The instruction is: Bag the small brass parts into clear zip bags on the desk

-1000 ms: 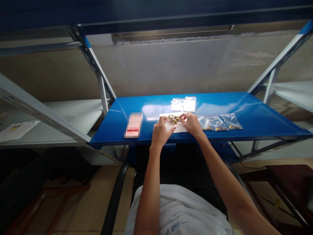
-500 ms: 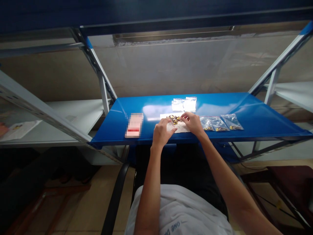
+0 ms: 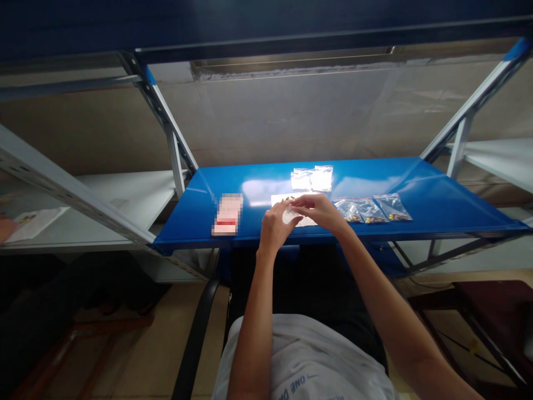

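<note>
Behind everything we see a grey wall (image 3: 300, 116), with a blue upper shelf (image 3: 266, 25) crossing above our blue surface (image 3: 200, 205). A pale left shelf (image 3: 112, 205) and a right shelf (image 3: 499, 158) flank it, and a dark red stool (image 3: 491, 294) stands below on our right. On the left shelf lies a printed sheet (image 3: 35, 225), another person's hand (image 3: 5, 229) at its edge. Nearer us on the surface, a pink card (image 3: 228, 214), its details blurred, lies well left of our hands; three filled bags (image 3: 372, 210) lie in a row just right, and flat bags (image 3: 312, 179) shine beyond. White paper (image 3: 310, 221) lies under our fingers, carrying the small pieces (image 3: 288, 198), which sit just past our fingertips and are partly hidden by them. Our left grip (image 3: 293, 211) is curved, thumb apart from fingers, around what looks like a clear bag (image 3: 287, 214). Our right grip (image 3: 293, 206) is bent in close, fingertips bunched beside the left; we cannot tell whether either is clasping anything.
</note>
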`<state>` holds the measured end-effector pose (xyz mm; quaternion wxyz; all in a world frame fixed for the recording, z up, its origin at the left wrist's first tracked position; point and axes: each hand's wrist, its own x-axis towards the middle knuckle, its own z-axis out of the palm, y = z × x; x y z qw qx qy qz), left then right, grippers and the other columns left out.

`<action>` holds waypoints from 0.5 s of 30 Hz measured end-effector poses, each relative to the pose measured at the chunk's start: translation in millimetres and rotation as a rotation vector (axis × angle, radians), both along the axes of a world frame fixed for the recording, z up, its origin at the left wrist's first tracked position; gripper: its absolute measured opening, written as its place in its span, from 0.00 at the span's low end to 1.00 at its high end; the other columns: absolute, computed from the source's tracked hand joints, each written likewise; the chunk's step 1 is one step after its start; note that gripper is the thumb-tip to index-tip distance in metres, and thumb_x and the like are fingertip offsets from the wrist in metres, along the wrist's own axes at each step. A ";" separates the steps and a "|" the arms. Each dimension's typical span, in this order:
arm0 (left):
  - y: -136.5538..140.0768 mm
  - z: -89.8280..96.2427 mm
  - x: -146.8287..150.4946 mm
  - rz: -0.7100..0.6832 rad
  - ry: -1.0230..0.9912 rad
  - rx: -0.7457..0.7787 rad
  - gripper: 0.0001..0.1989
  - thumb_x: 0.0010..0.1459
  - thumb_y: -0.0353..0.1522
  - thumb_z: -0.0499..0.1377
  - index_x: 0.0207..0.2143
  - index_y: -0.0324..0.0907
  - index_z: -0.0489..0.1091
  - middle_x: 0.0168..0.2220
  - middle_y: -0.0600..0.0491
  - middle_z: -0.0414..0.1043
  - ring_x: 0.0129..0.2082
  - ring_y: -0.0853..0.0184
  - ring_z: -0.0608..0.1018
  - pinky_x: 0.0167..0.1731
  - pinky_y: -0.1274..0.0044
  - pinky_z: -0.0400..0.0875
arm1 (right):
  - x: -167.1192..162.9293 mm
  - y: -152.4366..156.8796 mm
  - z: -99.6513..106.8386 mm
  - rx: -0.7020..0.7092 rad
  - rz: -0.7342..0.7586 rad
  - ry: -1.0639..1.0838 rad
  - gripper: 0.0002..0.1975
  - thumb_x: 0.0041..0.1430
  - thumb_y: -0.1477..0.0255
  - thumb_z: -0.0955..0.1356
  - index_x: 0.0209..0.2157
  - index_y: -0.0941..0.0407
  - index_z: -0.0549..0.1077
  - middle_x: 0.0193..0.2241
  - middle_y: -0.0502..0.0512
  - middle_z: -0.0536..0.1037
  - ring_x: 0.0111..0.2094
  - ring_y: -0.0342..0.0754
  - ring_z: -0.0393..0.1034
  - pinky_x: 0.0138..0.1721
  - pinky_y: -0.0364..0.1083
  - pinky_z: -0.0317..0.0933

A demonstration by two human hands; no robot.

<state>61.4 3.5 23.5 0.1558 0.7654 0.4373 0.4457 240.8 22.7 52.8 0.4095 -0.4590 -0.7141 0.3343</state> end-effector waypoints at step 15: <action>5.2 -11.2 1.8 0.022 -0.044 0.072 0.24 0.60 0.34 0.72 0.57 0.43 0.74 0.55 0.44 0.80 0.56 0.54 0.81 0.58 0.61 0.77 | 24.6 14.0 -39.8 0.106 -0.461 -0.636 0.09 0.66 0.75 0.67 0.43 0.56 0.80 0.41 0.62 0.80 0.44 0.57 0.74 0.46 0.50 0.65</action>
